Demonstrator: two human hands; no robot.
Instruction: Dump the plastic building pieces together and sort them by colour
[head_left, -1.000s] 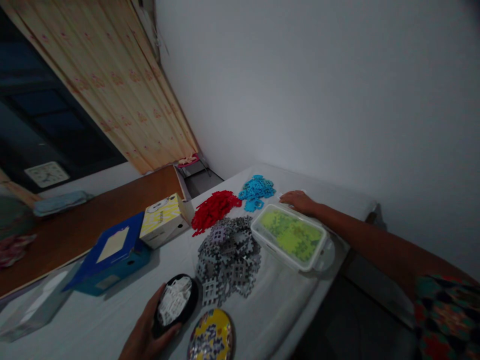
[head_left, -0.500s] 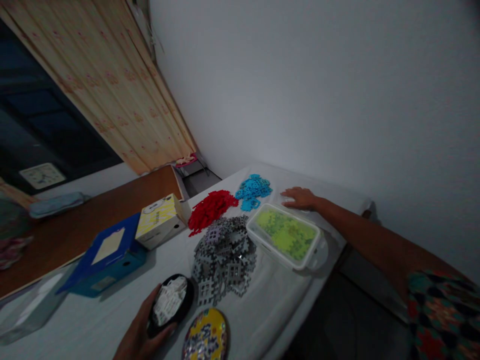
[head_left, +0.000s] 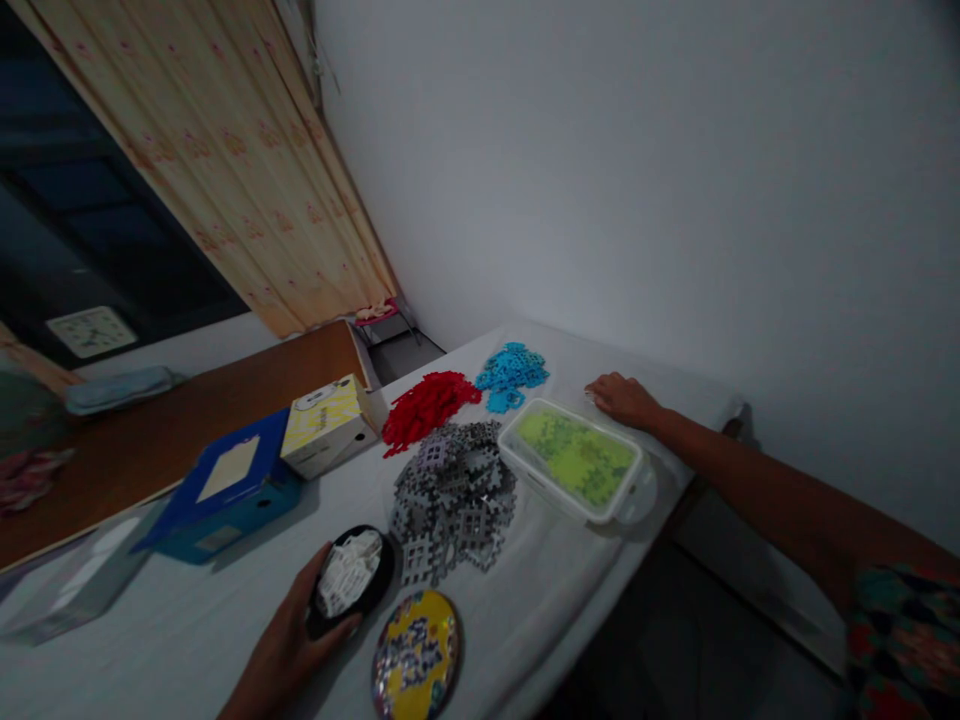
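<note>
My left hand grips the rim of a black round bowl filled with white puzzle-like pieces, at the near edge of the table. My right hand lies flat with the fingers stretched out on the white table cover, just beyond a clear lidded container of green pieces. It holds nothing that I can see. Between the hands lies a pile of grey pieces. Behind it are a red pile and a blue pile.
A round yellow patterned dish sits next to the bowl. A blue box, a yellow-and-white box and a clear box stand at the left. Beyond them are a wooden surface and a curtain. The table edge drops off at the right.
My right hand has slid a little to the right, away from the blue pile. My left hand stays on the black bowl. The view has shifted slightly.
</note>
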